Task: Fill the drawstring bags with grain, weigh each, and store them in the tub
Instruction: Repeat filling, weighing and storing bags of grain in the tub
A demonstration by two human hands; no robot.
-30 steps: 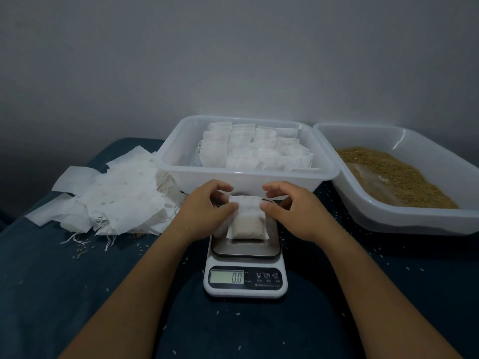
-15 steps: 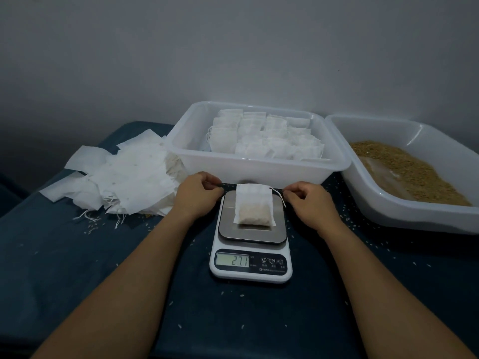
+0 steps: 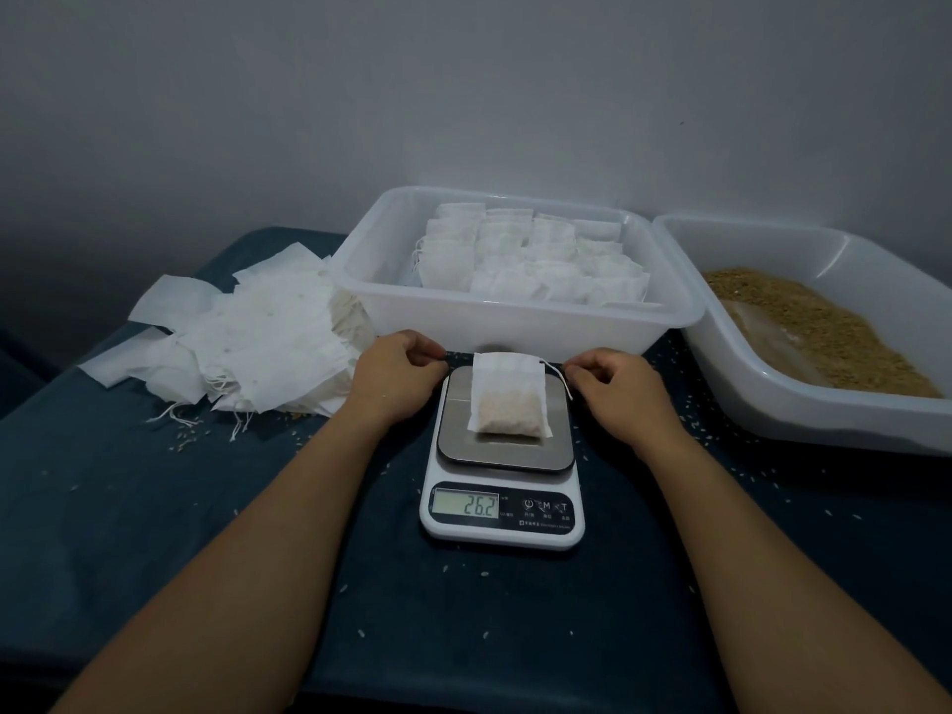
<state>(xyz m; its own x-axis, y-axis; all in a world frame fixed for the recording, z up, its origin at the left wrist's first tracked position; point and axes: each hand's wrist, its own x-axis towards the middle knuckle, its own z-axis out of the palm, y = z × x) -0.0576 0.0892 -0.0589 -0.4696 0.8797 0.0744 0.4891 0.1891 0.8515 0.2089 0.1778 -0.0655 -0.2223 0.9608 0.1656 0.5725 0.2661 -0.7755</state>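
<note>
A small white drawstring bag [image 3: 507,396] with grain in its lower half lies on the steel platform of a digital scale [image 3: 502,487], whose display reads 26.2. My left hand [image 3: 394,376] rests on the table just left of the platform, fingers loosely curled, holding nothing. My right hand [image 3: 615,386] rests just right of it in the same way. The bag's string trails off its top right corner close to my right fingertips. Behind the scale stands a white tub [image 3: 510,322] holding several filled bags.
A pile of empty white bags [image 3: 242,334] lies at the left on the dark blue table [image 3: 154,507]. At the right, a second white tub [image 3: 803,399] holds loose brown grain [image 3: 814,327]. Stray grains are scattered over the cloth.
Both hands let go of the bag and drew apart to either side of the scale. The display went from 0.0 to 27.1 to 26.2.
</note>
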